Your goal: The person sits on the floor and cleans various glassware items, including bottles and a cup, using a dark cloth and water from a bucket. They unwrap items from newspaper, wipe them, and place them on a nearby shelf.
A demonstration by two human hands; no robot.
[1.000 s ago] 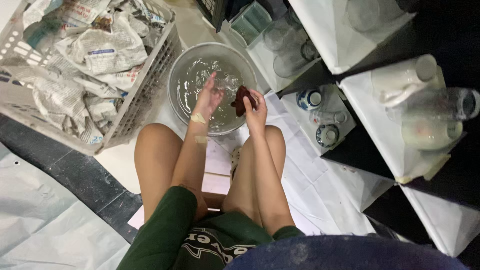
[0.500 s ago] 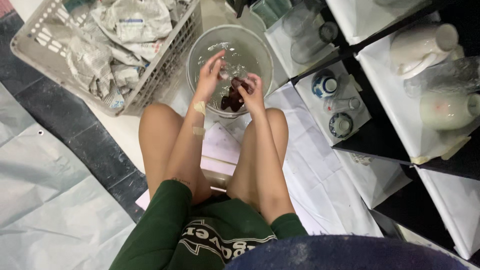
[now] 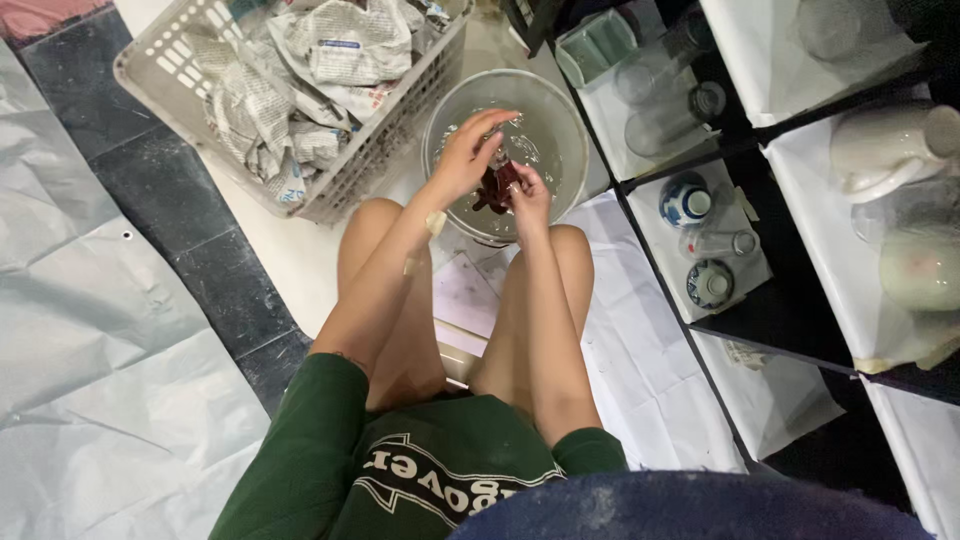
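Head view, looking straight down at a seated person's bare arms and knees. Left hand [image 3: 470, 155] and right hand [image 3: 528, 190] together over a round clear basin [image 3: 560, 105] of water on the floor. Grip of both hands closed around one small dark red object [image 3: 497, 188], held just above or at the water surface near the basin's near side; kind of object not discernible. Left-hand fingers curled over its top, right-hand fingers under and beside it.

Just left of the basin, touching or nearly so: a pale plastic basket [image 3: 160, 95] filled with crumpled newspaper [image 3: 330, 50]. To the right: black shelving lined with white paper, holding clear glasses [image 3: 690, 105], a blue-and-white patterned cup [image 3: 686, 202], a small patterned bowl [image 3: 710, 284] and a white jug [image 3: 885, 148]. White paper sheets [image 3: 640, 340] spread on the floor beneath the knees; pale plastic sheeting [image 3: 90, 330] at far left.
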